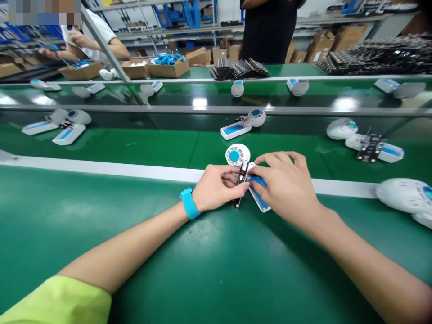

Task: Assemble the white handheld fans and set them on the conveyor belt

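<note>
My left hand [216, 186], with a light-blue band at the wrist, pinches a narrow black circuit board [242, 174] between thumb and fingers. The board is tilted, its lower tip pointing down towards the bench. Just behind it lies a white plastic device [238, 153] with a round vented head and a blue centre. The device's open handle shell [265, 209] extends under my right hand [290, 182]. My right hand is closed, thumb and fingers gripping a glossy blue part [258, 181] over that shell. The fingertips partly hide the shell and where the board meets it.
Similar white devices lie on the green belt, one [236, 129] straight ahead and another with a circuit board [371, 147] at right. A white housing [403, 194] sits near my right forearm. Stacked boards [239, 69] and a cardboard box [168, 69] stand beyond; two people are behind.
</note>
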The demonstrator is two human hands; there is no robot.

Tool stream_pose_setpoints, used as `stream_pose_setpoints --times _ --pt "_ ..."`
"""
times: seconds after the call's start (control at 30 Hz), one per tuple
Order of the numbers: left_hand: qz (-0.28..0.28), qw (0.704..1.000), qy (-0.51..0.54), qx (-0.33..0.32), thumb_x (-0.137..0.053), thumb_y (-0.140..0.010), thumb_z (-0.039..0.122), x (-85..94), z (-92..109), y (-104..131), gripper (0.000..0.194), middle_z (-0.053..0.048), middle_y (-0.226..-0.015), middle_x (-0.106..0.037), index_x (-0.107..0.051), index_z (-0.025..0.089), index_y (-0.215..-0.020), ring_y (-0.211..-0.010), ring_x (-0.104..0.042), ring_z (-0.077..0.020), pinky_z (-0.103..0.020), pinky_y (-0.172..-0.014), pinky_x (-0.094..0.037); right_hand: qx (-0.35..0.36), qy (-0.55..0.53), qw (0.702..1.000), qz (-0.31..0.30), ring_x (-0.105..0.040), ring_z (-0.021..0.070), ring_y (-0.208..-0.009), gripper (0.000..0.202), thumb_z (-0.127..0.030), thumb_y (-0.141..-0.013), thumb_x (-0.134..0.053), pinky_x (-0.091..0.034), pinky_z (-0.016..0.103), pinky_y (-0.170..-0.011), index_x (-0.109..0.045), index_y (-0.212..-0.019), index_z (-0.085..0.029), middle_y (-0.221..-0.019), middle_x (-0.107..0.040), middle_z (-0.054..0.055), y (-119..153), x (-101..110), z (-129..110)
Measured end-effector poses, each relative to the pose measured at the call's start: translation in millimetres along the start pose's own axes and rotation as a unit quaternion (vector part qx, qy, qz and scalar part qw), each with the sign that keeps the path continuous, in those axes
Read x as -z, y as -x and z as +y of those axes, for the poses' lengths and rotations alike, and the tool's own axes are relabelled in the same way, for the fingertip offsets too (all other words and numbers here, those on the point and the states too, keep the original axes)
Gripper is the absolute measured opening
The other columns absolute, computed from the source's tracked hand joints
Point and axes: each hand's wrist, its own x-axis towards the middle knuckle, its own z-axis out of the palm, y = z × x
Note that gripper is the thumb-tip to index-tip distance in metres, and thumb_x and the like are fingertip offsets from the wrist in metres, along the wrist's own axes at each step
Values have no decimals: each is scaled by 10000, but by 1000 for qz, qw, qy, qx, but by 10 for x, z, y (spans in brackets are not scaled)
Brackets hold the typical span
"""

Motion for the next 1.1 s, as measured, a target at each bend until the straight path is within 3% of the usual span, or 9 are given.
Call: stream_pose_setpoints --times 0.2,0.33,0.43,0.5,0.63,0.7,0.9,1.1 --pt "48 991 -115 -37 -767 -713 381 64 -4 5 426 2 -632 -655 -690 93 -1017 -541 -589 -110 -231 -557 -537 -6 -140 990 21 -525 281 -1008 172 -214 -890 -591 -339 503 -944 -726 -791 -251 -1010 -635 68 -77 -130 111" --pt "77 979 -176 -72 -786 -714 436 61 -21 31 500 -24 -685 -700 -671 94 -1059 -576 -641 -133 -246 -607 -577 -54 -253 966 17 -529 256 -963 139 -226 -885 -614 -354 465 -897 -706 -783 -244 -925 -612 46 -44 -172 173" --pt "89 951 -268 -121 -764 -751 407 102 30 50 554 -38 -798 -744 -622 118 -1202 -651 -693 -154 -260 -681 -586 -99 -323 941 3 -537 245 -914 127 -239 -874 -621 -377 406 -812 -691 -768 -227 -845 -592 40 1 -201 150" --pt "63 929 -332 -152 -694 -831 389 165 91 58 522 -43 -848 -758 -589 134 -1275 -683 -709 -160 -260 -690 -575 -112 -388 915 -21 -552 220 -853 171 -259 -895 -590 -396 365 -759 -667 -749 -214 -800 -581 31 28 -216 95" --pt "-62 894 -388 -217 -501 -987 340 312 181 51 366 -81 -1028 -764 -610 158 -1286 -808 -727 -163 -251 -732 -557 -123 -512 847 -65 -548 159 -689 219 -302 -913 -546 -422 292 -630 -601 -726 -202 -753 -587 11 62 -234 -29" --pt "-97 884 -390 -240 -462 -1015 322 357 186 40 363 -89 -1117 -747 -597 181 -1321 -910 -723 -172 -264 -799 -555 -132 -533 833 -62 -554 154 -663 217 -301 -912 -538 -423 282 -598 -578 -722 -203 -736 -606 11 71 -241 -66" --pt "-131 856 -426 -263 -402 -1043 310 383 145 11 402 -116 -1188 -691 -554 193 -1396 -1029 -669 -204 -339 -874 -551 -136 -508 850 -24 -598 181 -690 185 -268 -910 -524 -447 302 -613 -565 -740 -208 -729 -650 25 104 -264 -88" --pt "-142 853 -423 -271 -403 -1042 307 409 162 6 400 -102 -1227 -638 -554 244 -1407 -1063 -641 -192 -325 -885 -545 -119 -469 875 -5 -557 161 -653 221 -241 -917 -519 -394 302 -631 -508 -700 -207 -684 -592 2 121 -281 -89"
